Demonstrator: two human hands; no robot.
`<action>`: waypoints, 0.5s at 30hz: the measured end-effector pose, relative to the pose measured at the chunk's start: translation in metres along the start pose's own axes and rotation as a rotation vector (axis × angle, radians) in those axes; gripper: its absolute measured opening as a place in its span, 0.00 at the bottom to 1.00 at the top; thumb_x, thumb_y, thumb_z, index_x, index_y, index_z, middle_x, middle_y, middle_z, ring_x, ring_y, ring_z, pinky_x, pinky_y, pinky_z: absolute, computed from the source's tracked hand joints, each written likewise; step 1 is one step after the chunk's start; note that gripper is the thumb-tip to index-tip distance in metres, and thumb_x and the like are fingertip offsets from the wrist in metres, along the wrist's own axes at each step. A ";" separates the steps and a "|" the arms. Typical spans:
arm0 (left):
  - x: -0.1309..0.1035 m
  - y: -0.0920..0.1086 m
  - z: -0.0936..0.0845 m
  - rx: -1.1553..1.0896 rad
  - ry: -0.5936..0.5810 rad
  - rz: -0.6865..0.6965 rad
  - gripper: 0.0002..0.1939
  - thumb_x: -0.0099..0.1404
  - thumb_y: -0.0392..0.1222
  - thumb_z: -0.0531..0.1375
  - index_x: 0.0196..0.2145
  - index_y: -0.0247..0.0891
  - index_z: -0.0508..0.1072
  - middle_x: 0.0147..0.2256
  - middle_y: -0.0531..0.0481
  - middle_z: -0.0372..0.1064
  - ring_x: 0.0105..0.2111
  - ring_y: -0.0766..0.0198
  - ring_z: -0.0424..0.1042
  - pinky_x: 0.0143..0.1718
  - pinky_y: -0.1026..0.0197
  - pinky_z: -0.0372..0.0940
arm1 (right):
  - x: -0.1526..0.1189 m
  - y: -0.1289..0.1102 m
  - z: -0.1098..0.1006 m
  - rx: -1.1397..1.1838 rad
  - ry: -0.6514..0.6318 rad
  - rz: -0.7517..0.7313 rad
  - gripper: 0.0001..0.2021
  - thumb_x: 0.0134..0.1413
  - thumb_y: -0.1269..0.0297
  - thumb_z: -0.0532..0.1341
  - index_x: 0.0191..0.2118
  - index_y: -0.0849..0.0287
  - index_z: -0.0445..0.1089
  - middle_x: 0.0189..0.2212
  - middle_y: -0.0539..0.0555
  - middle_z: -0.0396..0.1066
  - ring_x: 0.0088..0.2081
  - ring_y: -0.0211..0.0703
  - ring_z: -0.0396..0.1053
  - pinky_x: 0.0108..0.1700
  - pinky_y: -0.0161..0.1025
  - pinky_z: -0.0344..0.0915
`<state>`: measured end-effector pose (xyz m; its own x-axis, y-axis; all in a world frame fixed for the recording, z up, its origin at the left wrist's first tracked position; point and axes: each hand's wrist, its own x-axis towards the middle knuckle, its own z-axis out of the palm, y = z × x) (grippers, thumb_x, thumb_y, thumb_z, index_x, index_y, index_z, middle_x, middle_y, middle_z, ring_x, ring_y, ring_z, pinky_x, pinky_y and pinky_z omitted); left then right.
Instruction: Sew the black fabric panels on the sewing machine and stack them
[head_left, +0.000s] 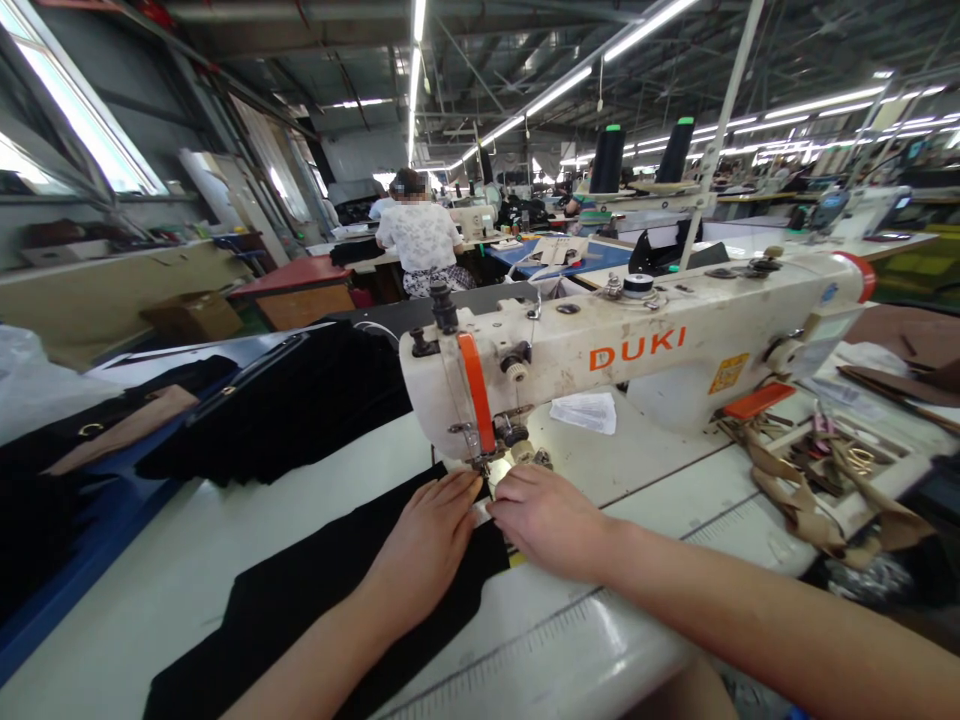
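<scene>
Nearest camera: left forearm (322,660) and right forearm (750,600), both bare, in front of sewing machine (637,345). Left of sewing machine: heap of dark fabric (300,410), blue surface (90,565) alongside, tan strip (124,430), clear plastic (30,385) farther out. Right of sewing machine: brown straps (787,500) draped over small-parts tray (896,475) with gold-coloured rings (859,460). Under sewing machine's arm: white paper (585,412). Behind sewing machine: dark thread cones (606,165), person (420,240) in patterned top, back to camera. Blocking view of stitching spot: fingers of both hands, crowded around presser foot (485,466). Small white piece (480,513) between hands, too unclear to identify. Cut off by frame: plastic, both forearms, near end of black fabric panel (315,570). Panel flat on table (172,580) in front of sewing machine, far end by presser foot. Left hand (435,535) palm down, spread flat on panel, fingers toward presser foot. Right hand (551,520) with bent fingers, fingertips just beside presser foot; cannot tell if pinching or only resting.
</scene>
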<state>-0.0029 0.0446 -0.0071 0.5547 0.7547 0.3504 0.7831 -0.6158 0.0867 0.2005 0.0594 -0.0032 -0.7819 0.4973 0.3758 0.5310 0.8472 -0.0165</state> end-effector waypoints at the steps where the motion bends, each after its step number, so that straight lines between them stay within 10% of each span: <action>1: 0.003 -0.003 0.001 -0.004 0.000 0.000 0.18 0.70 0.37 0.49 0.52 0.35 0.71 0.52 0.42 0.72 0.53 0.54 0.70 0.53 0.46 0.66 | 0.001 0.001 0.000 -0.009 -0.006 0.008 0.06 0.61 0.70 0.58 0.34 0.62 0.71 0.33 0.55 0.69 0.39 0.46 0.63 0.44 0.42 0.61; 15: 0.017 -0.014 -0.005 0.021 -0.030 -0.049 0.16 0.69 0.40 0.51 0.50 0.34 0.72 0.50 0.39 0.72 0.53 0.48 0.68 0.56 0.40 0.61 | 0.009 0.003 -0.003 -0.039 -0.074 0.108 0.07 0.62 0.70 0.57 0.37 0.64 0.72 0.35 0.57 0.69 0.40 0.46 0.63 0.43 0.42 0.59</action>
<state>-0.0059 0.0646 0.0020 0.5231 0.7907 0.3180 0.8154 -0.5729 0.0831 0.1958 0.0660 0.0032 -0.7405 0.5990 0.3048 0.6247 0.7807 -0.0165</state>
